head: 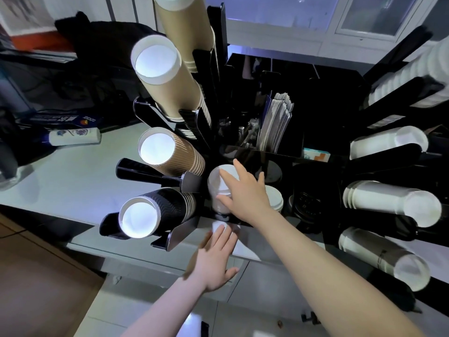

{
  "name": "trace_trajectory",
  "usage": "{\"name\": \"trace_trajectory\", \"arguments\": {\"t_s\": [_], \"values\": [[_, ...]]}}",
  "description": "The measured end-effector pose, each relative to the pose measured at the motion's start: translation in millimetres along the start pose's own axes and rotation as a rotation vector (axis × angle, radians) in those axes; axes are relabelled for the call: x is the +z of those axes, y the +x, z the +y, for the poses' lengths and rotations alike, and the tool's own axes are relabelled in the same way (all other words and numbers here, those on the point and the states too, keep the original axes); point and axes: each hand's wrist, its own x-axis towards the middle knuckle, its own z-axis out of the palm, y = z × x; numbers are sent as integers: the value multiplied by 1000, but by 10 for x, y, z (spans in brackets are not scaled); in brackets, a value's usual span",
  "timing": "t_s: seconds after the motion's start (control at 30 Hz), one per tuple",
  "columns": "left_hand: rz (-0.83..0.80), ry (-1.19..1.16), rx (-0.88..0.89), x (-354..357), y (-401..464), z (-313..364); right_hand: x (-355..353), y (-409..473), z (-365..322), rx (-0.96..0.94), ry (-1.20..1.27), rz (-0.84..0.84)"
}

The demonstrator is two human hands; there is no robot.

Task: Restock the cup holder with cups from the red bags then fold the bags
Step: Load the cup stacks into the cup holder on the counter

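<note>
The cup holder [279, 164] stands on the desk [73, 176]; the right hand [245, 190] rests straight fingers on a white stack [218, 183] in it; the left hand [216, 256] hovers open, holding nothing; a careless push may tip the stack.

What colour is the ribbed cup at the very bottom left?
Black, with a white inside: the ribbed paper cup in the head view.
</note>
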Motion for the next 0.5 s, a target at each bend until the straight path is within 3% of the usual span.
{"name": "trace_trajectory", "arguments": {"t_s": [0.23,0.5], "values": [[-39,-25,22,-67,1,-13,-54,-10,3,-2,259,112],[-33,-21,30,-46,0,-26,-344,-216,180,127,689,498]]}}
